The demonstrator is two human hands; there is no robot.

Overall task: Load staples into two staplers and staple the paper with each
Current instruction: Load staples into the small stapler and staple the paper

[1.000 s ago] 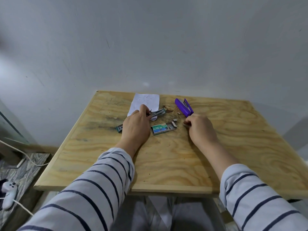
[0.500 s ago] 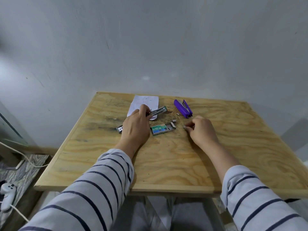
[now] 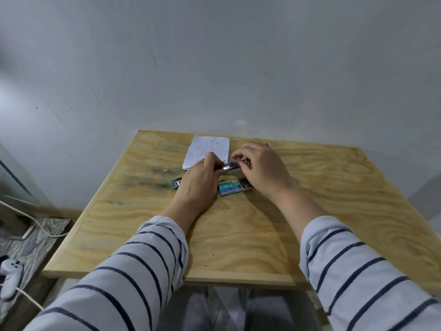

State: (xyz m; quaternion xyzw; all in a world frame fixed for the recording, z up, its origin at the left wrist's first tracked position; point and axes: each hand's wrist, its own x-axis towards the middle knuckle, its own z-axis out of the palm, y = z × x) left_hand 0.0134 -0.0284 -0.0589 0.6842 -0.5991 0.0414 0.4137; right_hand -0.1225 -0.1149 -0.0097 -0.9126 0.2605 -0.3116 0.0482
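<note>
My left hand (image 3: 199,185) holds a silver metal stapler (image 3: 229,166) lying open on the wooden table (image 3: 238,230); its rear end (image 3: 177,182) sticks out to the left of my wrist. My right hand (image 3: 261,167) hovers over the stapler's front, fingertips pinched at its channel; whether staples are between them is too small to tell. A green and blue staple box (image 3: 230,187) lies just in front of my hands. White paper (image 3: 208,150) lies behind them. The purple stapler is almost hidden behind my right hand, only a tip (image 3: 267,144) showing.
The table stands against a grey wall. On the floor at left lie a white cable (image 3: 31,220) and a white game controller (image 3: 9,274). My knees show under the table's near edge.
My right hand has left the spot near the purple stapler and moved left and back onto the front of the silver stapler. My left hand kept its hold.
</note>
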